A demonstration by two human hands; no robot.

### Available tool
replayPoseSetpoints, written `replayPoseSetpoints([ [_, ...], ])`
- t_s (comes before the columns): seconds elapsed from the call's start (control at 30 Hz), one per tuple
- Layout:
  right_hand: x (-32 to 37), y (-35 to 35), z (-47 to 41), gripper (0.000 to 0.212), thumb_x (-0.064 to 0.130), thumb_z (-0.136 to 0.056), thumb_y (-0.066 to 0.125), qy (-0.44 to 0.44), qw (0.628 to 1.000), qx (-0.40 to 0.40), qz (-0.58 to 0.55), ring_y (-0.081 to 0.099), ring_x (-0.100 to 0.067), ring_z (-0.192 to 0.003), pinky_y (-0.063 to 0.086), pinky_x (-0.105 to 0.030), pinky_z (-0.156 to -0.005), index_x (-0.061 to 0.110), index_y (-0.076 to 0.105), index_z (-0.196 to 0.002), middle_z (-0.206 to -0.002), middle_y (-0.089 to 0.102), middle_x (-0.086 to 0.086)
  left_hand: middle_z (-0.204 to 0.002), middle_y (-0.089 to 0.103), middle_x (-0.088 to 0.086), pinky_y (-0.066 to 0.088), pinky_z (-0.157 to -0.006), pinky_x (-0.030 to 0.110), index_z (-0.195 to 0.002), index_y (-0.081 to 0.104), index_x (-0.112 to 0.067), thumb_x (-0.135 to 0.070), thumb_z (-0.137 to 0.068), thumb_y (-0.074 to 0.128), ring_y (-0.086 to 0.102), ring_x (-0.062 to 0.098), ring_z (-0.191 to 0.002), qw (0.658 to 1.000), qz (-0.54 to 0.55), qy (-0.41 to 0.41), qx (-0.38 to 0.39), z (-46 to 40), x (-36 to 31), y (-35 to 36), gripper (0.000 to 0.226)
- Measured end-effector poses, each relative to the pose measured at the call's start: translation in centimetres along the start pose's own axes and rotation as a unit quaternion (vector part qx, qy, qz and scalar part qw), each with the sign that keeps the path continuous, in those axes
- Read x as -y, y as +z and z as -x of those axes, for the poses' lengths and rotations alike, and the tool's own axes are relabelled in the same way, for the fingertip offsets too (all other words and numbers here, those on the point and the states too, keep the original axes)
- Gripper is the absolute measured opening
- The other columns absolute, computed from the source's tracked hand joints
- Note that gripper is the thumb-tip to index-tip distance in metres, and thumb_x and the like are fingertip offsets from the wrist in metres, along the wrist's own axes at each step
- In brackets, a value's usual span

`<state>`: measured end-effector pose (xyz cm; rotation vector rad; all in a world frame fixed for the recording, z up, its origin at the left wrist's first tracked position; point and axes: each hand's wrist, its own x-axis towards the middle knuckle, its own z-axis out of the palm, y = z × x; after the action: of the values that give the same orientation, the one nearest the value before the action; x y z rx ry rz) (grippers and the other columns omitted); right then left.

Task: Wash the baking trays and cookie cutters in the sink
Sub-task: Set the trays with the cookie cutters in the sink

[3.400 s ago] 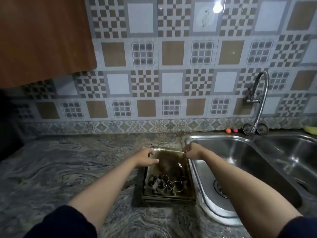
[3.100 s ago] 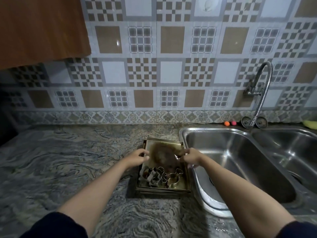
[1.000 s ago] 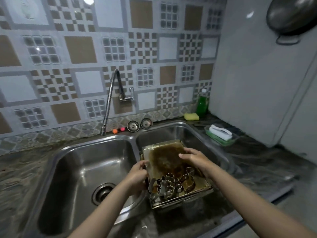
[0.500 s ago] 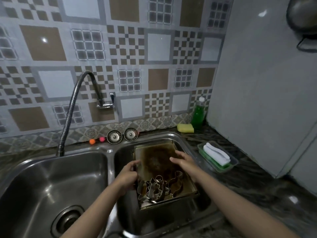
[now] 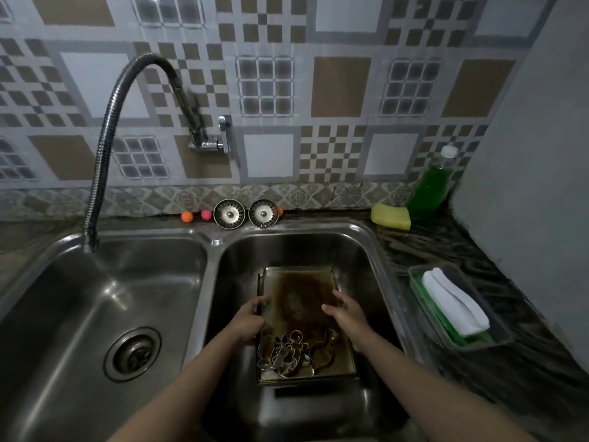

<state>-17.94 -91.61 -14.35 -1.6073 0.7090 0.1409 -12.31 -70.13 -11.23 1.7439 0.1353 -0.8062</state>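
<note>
Two hands, left hand [image 5: 248, 320] and right hand [image 5: 345, 314], grip the stained rectangular metal baking trays [image 5: 299, 301] low inside the right steel sink basin [image 5: 366, 247]; tilting could spill the loose metal cookie cutters [image 5: 288, 354].

Dim, grey light. Soft glare on the left sink basin [image 5: 108, 291]. Wall tiles [image 5: 264, 87] blurred; straight lines bow near frame edges.

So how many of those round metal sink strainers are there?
2. Both stand on the ledge behind the right basin: the left strainer beside the pink ball, the right strainer next to it. None looks hidden.
</note>
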Motion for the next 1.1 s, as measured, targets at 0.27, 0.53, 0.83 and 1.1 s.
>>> replayPoseSetpoints([
  [0.27, -1.1, 0.5, -5.0, 0.060, 0.017, -0.086, 0.067, 0.023, 1.000, 0.006, 0.011, 0.032, -0.024, -0.138, 0.035, -0.036, -0.105, 0.028, 0.043, -0.139, -0.151, 0.031, -0.003, -0.107, 0.059, 0.011, 0.052, -0.052, 0.024, -0.129, 0.049, -0.026, 0.013, -0.079, 0.057, 0.063, 0.027, -0.090, 0.998, 0.023, -0.033, -0.046, -4.4, 1.6, 0.9, 0.064],
  [0.53, -1.6, 1.6, -8.3, 0.059, 0.020, -0.083, 0.070, 0.035, 0.999, 0.001, 0.012, 0.044, -0.024, -0.128, 0.043, -0.033, -0.096, 0.028, 0.044, -0.136, -0.144, 0.042, -0.003, -0.124, 0.051, 0.018, 0.055, -0.054, 0.031, -0.116, 0.054, -0.032, 0.018, -0.072, 0.063, 0.063, 0.033, -0.094, 0.995, 0.065, -0.020, -0.068, -7.6, 2.2, 0.6, 0.067],
  [0.83, -1.3, 1.2, -5.0, 0.059, 0.026, -0.088, 0.065, -0.053, 0.989, -0.019, 0.139, 0.040, -0.022, -0.132, 0.039, -0.028, -0.096, 0.023, 0.039, -0.141, -0.145, 0.038, -0.002, -0.147, 0.034, 0.014, 0.050, -0.061, 0.017, -0.136, 0.044, -0.021, 0.004, -0.085, 0.059, 0.045, 0.024, -0.125, 0.993, 0.023, 0.003, -0.117, -5.3, 1.7, 0.2, 0.058],
  [1.1, -3.4, 0.3, 0.2, 0.087, 0.038, -0.077, 0.074, -0.032, 0.919, 0.087, 0.382, 0.040, -0.028, -0.132, 0.041, -0.034, -0.104, 0.028, 0.024, -0.148, -0.151, 0.022, -0.007, -0.126, 0.053, 0.011, 0.041, -0.080, 0.016, -0.131, 0.047, -0.011, -0.012, -0.085, 0.065, 0.053, 0.014, -0.105, 0.972, -0.223, 0.012, -0.069, 0.2, 5.0, 2.3, 0.049],
])
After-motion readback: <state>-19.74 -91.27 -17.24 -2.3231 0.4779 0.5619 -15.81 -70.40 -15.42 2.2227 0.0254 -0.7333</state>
